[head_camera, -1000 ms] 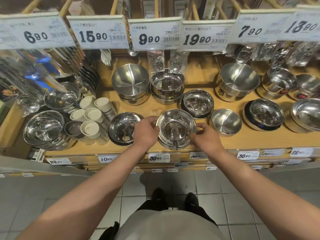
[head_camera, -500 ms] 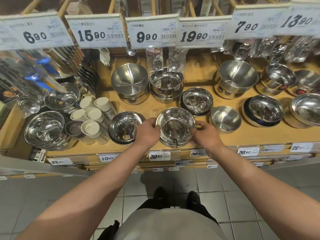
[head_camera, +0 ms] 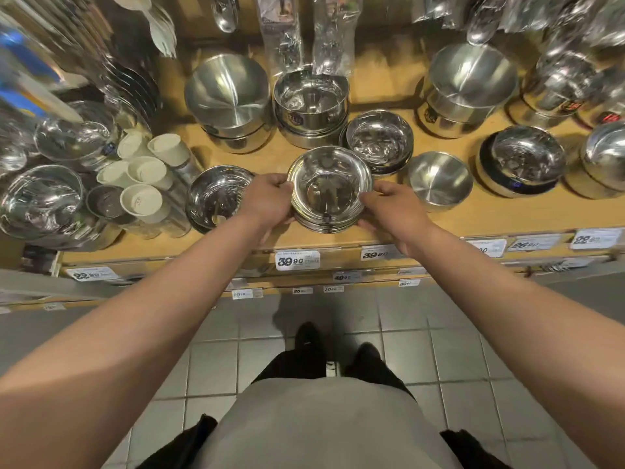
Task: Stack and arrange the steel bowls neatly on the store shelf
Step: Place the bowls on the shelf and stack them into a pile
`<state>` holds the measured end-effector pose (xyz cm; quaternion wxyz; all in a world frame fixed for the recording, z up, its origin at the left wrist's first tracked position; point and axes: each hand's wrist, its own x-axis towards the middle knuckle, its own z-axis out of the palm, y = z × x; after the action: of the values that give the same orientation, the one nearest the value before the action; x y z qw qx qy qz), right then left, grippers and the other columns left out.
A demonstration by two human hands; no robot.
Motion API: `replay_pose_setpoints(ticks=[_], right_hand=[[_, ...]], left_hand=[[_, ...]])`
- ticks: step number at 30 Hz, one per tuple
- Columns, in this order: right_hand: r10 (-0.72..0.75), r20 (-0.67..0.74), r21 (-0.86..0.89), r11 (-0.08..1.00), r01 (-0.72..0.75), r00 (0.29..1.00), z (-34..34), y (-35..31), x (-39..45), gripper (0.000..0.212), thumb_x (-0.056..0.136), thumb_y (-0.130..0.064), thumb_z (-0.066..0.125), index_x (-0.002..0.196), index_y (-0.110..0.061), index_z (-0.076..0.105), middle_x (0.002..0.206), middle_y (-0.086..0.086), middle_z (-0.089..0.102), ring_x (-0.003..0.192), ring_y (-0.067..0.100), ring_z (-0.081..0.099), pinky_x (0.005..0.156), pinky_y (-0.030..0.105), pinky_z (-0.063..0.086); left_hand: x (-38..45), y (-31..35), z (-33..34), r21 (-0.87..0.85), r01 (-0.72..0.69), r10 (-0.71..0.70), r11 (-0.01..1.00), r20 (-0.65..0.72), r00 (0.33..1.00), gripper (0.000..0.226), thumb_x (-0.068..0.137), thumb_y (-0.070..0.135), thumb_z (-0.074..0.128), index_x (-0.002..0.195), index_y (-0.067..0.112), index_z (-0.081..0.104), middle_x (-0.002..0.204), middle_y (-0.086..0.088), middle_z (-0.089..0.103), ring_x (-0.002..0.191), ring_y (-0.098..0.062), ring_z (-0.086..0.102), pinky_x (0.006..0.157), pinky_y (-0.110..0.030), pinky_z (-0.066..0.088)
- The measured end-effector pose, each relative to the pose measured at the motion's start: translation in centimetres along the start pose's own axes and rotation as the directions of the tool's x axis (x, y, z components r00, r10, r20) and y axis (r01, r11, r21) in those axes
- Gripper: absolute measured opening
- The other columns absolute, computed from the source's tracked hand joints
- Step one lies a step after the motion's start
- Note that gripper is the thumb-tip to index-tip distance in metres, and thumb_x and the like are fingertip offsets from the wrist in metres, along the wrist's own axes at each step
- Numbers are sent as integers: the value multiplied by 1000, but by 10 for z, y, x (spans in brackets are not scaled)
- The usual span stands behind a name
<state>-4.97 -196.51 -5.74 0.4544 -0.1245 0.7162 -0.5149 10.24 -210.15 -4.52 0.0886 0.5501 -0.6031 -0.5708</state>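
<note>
Both hands' grip [head_camera: 267,201] [head_camera: 394,206] around bowl stack [head_camera: 329,189] (neighbour bowls [head_camera: 216,198] [head_camera: 438,181] close beside).

You stand at a wooden shelf [head_camera: 456,218] with both hands on a stack of steel bowls [head_camera: 329,191] near its front edge. Your left hand [head_camera: 269,201] grips the stack's left rim, your right hand [head_camera: 394,206] its right rim. A shallow steel dish [head_camera: 213,198] sits just left of your left hand, and a small matte bowl [head_camera: 438,181] lies just right of the stack. White-capped shakers [head_camera: 142,184] cluster further left. A 39.90 price tag [head_camera: 297,260] hangs below the stack.
</note>
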Motion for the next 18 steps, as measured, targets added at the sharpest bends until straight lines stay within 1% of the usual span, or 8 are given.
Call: replay_pose_setpoints(ticks=[2,3,5,8,10,13,15,18], right_hand=[[-19,10,42,999,19,1000,-2,4,1,14,99,-14,65,108,-22,72,105,8,78,82,13,74,60,19,58],[-37,16,56,998,36,999,-4,6,1,20,100,-18,65,118,-24,70,106,7,78,85,14,74,64,21,60],[-80,27,57,995,79,996,-6,11,3,29,101,-24,64,130,-28,66,111,9,76,93,20,73,74,29,64],[-126,54,46,991,124,991,-10,16,9,20,103,-28,62,115,-43,70,110,2,78,101,23,73,82,38,64],[-138,69,39,990,136,988,-13,17,15,20,102,-29,63,105,-48,70,104,-4,79,100,21,75,84,40,64],[-147,91,34,989,145,985,-17,21,24,24,102,-29,63,122,-41,70,102,-4,80,99,20,76,81,36,65],[-164,109,13,986,164,980,-19,21,28,29,103,-29,62,131,-33,68,105,-2,79,100,21,76,80,34,64],[-174,129,10,985,174,976,-17,20,29,29,103,-28,61,132,-29,69,109,-1,79,105,22,75,79,32,63]], left_hand=[[-2,-3,3,-14,-10,9,1000,-45,999,27,105,18,52,88,18,73,92,-20,75,78,-34,73,76,-49,64],[-4,-6,4,-21,-18,16,1000,-82,997,28,104,19,53,83,19,72,94,-21,76,81,-38,75,76,-51,65],[-6,-14,8,-57,-37,29,998,-133,991,23,104,23,55,93,17,74,98,-19,77,89,-40,76,81,-53,63],[-7,-28,13,-102,-75,60,992,-141,988,25,103,25,54,114,14,74,105,-13,78,99,-35,75,94,-53,58],[-6,-35,16,-135,-109,88,985,-156,984,24,100,25,55,112,18,74,106,-12,78,101,-35,74,96,-54,57],[-5,-40,18,-168,-141,109,976,-184,977,20,95,29,57,95,23,76,103,-10,79,102,-33,75,97,-52,57],[-4,-42,20,-182,-158,122,971,-190,974,22,96,28,56,93,22,77,103,-9,79,103,-31,74,99,-51,56],[-5,-42,21,-192,-164,118,968,-227,967,22,95,29,57,91,22,77,106,-11,79,105,-33,73,101,-51,55]])
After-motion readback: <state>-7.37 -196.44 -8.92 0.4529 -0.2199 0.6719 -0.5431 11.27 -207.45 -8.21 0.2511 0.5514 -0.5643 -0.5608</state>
